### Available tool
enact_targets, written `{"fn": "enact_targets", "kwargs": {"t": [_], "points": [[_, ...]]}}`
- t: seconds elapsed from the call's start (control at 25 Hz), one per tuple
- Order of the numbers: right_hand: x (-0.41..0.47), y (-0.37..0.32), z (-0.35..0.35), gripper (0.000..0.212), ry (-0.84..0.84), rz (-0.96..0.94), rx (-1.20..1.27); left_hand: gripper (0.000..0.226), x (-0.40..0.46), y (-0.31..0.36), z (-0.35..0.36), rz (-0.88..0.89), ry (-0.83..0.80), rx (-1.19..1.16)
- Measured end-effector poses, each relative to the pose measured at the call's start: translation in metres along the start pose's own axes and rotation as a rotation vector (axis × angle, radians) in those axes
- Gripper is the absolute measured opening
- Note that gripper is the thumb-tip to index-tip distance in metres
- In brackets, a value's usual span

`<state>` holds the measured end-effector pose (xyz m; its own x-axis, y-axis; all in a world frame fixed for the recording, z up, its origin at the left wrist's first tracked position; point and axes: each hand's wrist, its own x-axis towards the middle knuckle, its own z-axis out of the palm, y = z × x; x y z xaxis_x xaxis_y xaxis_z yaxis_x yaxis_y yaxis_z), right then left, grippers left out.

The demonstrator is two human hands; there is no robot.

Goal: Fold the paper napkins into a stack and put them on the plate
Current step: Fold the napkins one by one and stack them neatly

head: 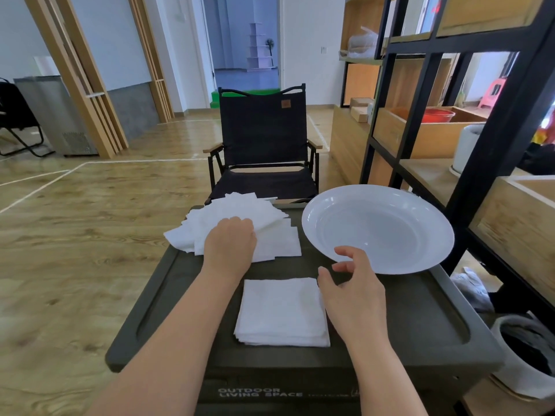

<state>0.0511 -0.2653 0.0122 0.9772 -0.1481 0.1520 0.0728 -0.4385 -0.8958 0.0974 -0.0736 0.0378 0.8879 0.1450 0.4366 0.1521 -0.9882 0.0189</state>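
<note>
— What lies at the left of the tabletop [420,313]?

— A loose heap of unfolded paper napkins [237,219] on the far left part, and the left hand [229,246] rests palm-down on it, fingers [240,225] together and curled over the sheets.

— And in the middle?

— A squared stack of folded napkins [282,312] on the near part. The right hand [354,291] hovers at its far right corner, fingers [345,252] spread apart, gripping nothing.

— The plate?

— The white plate [378,229] sits far right, bare, its near rim partly hidden behind that hand. A black folding chair [264,139] stands beyond the tabletop, and a black-framed shelf unit [504,121] crowds the right side.
</note>
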Motion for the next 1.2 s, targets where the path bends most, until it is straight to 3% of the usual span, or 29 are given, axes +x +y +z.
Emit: {"fn": "enact_targets", "kwargs": {"t": [0.08, 0.2, 0.24, 0.4, 0.52, 0.6, 0.68, 0.8, 0.96, 1.2], "points": [[-0.002, -0.004, -0.001, 0.05, -0.05, -0.061, 0.007, 0.018, -0.016, 0.0, -0.031, 0.109, 0.035, -0.116], [-0.004, -0.014, -0.005, 0.072, -0.192, -0.121, 0.058, 0.005, -0.054, -0.005, -0.08, 0.226, -0.051, -0.337], [-0.005, -0.016, -0.007, 0.069, -0.237, -0.127, 0.103, 0.006, -0.064, -0.007, -0.091, 0.203, -0.102, -0.446], [-0.008, -0.02, -0.019, 0.011, -0.346, -0.09, 0.404, 0.006, -0.079, -0.014, -0.095, -0.047, -0.171, -0.939], [-0.009, -0.023, -0.019, 0.01, -0.381, 0.001, 0.503, 0.009, -0.088, -0.01, -0.079, -0.206, -0.173, -1.294], [-0.009, -0.022, -0.015, 0.01, -0.41, 0.066, 0.493, 0.013, -0.092, -0.004, -0.065, -0.317, -0.187, -1.405], [-0.009, -0.02, -0.009, 0.009, -0.386, 0.117, 0.469, 0.011, -0.09, 0.001, -0.05, -0.447, -0.155, -1.401], [-0.008, -0.014, 0.002, 0.014, -0.251, 0.146, 0.356, 0.018, -0.087, 0.002, -0.027, -0.554, -0.045, -1.096], [-0.009, -0.006, 0.007, 0.01, -0.11, 0.02, -0.072, 0.028, -0.092, 0.005, -0.012, -0.46, -0.044, -0.734], [-0.01, -0.003, 0.011, 0.008, -0.156, -0.038, -0.306, 0.026, -0.096, 0.008, -0.006, -0.442, -0.061, -0.582]]}}
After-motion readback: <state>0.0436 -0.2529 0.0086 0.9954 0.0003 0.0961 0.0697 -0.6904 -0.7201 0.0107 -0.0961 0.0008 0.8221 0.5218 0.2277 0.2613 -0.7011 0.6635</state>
